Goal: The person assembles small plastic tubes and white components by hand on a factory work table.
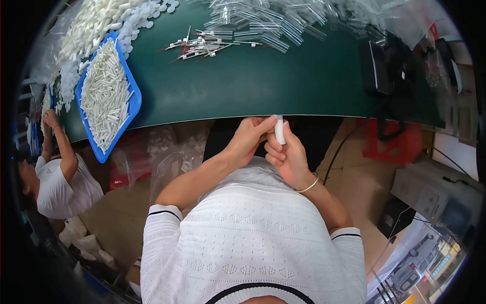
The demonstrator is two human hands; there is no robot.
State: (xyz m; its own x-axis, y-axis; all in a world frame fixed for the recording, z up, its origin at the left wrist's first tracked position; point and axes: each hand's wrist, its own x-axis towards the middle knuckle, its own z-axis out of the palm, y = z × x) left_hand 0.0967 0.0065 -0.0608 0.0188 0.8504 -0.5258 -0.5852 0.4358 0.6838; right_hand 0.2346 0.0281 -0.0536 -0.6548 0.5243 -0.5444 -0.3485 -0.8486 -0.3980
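Just off the near edge of the green table, I hold a short white tube-like piece (280,134) upright, its top end looking clear. My right hand (290,161) is closed around its lower part, with the thumb along its side. At the top end, the fingertips of my left hand (247,139) pinch the piece. Whatever sits inside it is too small to make out.
On the table (243,91) stands a blue tray (134,101) of small white sticks, beside white tubes (91,28) and translucent caps (132,28). Red-wired thin parts (205,44) and clear tubes (273,25) lie at the back. A black device (377,66) is right; another person (68,180) works left.
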